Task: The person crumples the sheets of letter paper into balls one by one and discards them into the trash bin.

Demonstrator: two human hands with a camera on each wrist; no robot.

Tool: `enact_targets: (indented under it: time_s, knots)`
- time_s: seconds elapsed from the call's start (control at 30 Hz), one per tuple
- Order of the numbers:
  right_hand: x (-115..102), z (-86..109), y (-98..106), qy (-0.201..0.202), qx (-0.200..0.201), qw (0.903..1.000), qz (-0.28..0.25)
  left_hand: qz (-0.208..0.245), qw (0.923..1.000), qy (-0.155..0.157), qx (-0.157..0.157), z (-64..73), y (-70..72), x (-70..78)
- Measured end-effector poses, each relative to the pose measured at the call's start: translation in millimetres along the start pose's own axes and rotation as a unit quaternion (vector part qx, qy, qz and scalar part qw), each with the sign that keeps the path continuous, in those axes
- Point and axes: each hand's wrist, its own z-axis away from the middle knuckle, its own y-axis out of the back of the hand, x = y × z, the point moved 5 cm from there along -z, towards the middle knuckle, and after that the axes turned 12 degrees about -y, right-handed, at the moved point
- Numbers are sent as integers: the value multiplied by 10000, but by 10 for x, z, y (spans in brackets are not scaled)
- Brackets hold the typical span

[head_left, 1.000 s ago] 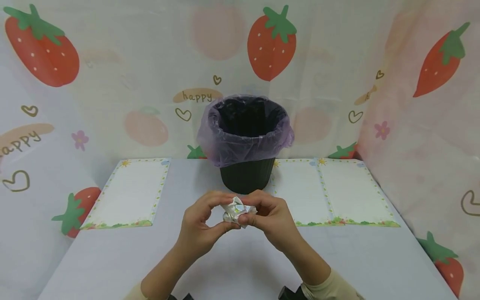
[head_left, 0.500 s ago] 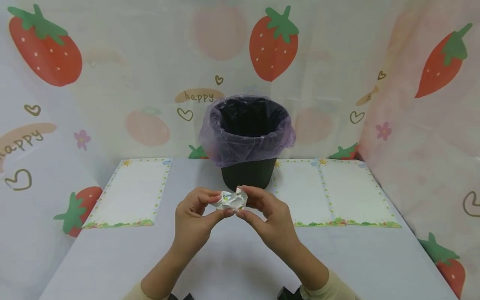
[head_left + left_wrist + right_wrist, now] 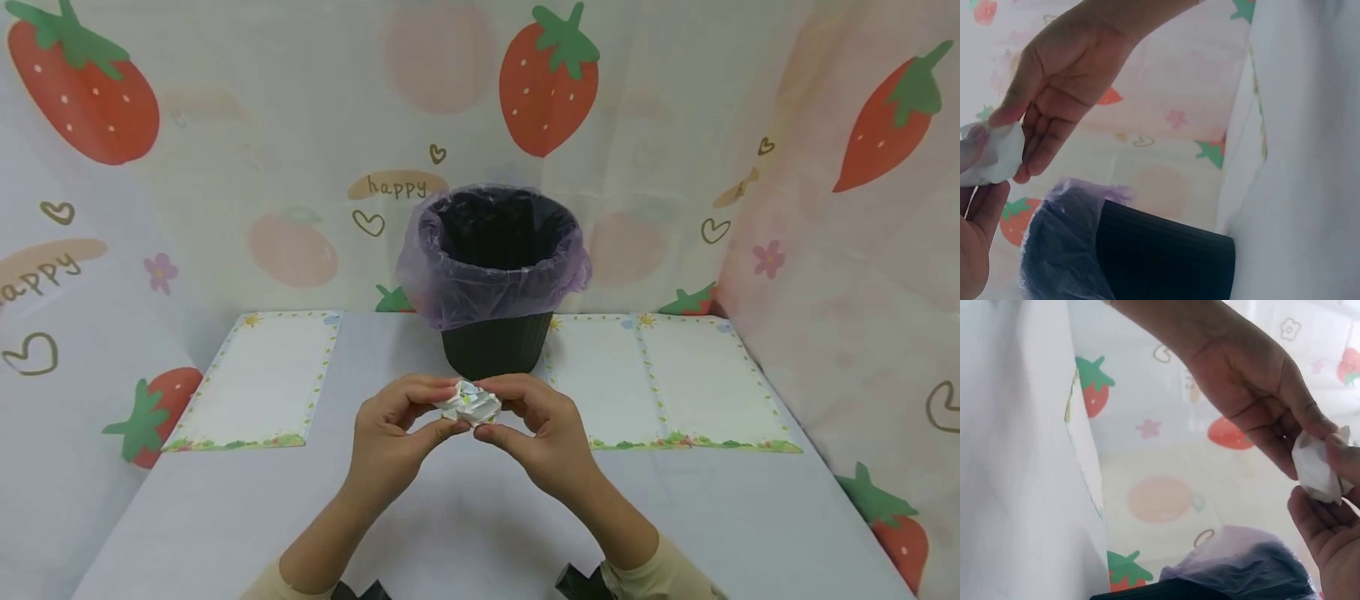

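A small crumpled ball of paper [image 3: 472,404], white with bits of green and yellow print, is held up between both hands in the head view. My left hand [image 3: 393,433] pinches its left side between thumb and fingers. On the other side my right hand [image 3: 543,429] pinches it in the same way. In the left wrist view the paper ball [image 3: 1004,153] sits at the left edge between the fingertips. The right wrist view shows the paper ball [image 3: 1316,465] at its right side, partly covered by a thumb.
Behind the hands stands a dark bin [image 3: 495,346] lined with a purple plastic bag [image 3: 487,296]. One bordered sheet [image 3: 258,379] lies at the left of the white table [image 3: 465,533]. Two more sheets, the outer sheet [image 3: 712,379] included, lie at the right. Strawberry-printed cloth [image 3: 300,150] surrounds the table.
The paper ball has turned between the fingers and looks rounder than half a second ago. From one second ago, both hands have shifted their hold on it and the thumbs have moved slightly upward.
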Motion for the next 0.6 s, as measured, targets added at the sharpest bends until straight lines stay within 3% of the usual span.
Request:
enact_targets:
  time_s: [0.17,0.33,0.6]
  knots:
    - [-18,17,-14,127,156,9998,-76,246,9993,-214,205,8,-21,20]
    - [-9,2,-15,258,321,9992,-18,201,9990,-53,397,13,-47,-11]
    - [-1,-5,35,233,444,9985,196,-126,9998,103,-110,-9,-35,0]
